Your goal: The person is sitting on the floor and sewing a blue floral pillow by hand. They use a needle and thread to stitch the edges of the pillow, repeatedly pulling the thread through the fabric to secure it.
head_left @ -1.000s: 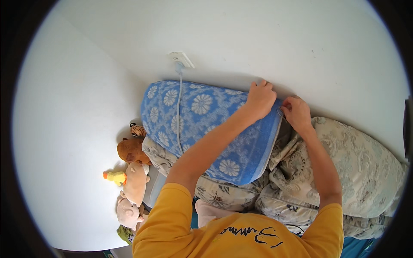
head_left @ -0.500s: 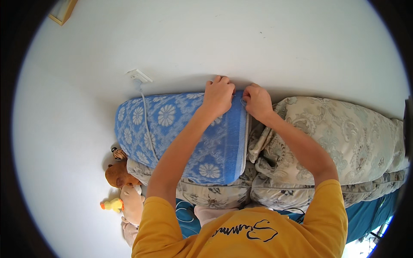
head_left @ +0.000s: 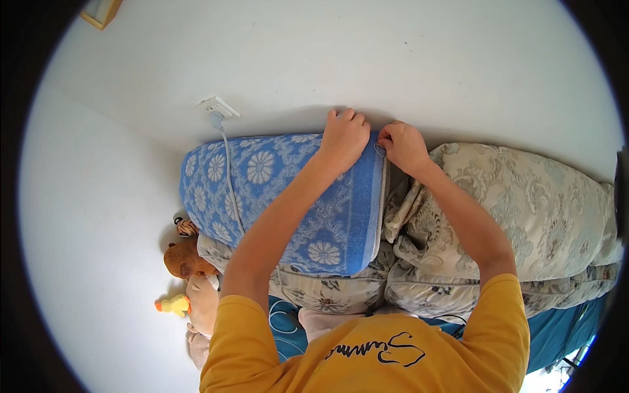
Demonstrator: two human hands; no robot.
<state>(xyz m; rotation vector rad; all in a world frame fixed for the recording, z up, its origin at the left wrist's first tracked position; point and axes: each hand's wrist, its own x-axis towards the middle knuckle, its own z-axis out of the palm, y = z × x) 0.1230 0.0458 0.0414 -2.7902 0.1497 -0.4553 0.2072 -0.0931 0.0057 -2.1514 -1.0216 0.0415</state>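
Note:
A blue towel with white flower patterns [head_left: 288, 203] wraps a thick cushion-like bulk set against the wall. My left hand [head_left: 346, 139] is closed at its far edge, fingers curled over the cloth near the far right corner; the fingertips are partly hidden. Just to the right, my right hand [head_left: 403, 145] pinches at that same corner, thumb and fingers together. A thin, pale wire-like loop [head_left: 380, 150] sticks out from this pinch; its kind is too small to make out. The towel's pale right border runs down toward me beneath the hands.
A patterned beige cushion [head_left: 504, 203] leans at the right, above floral seat cushions [head_left: 327, 291]. A white cable [head_left: 231, 190] crosses the towel from a wall socket [head_left: 219, 107]. Plush toys, including a brown one [head_left: 187, 259] and a yellow duck [head_left: 173, 304], line the left side.
Both hands have shifted slightly right and away from me in the picture, as the whole scene has moved a little too. Their grips look much the same.

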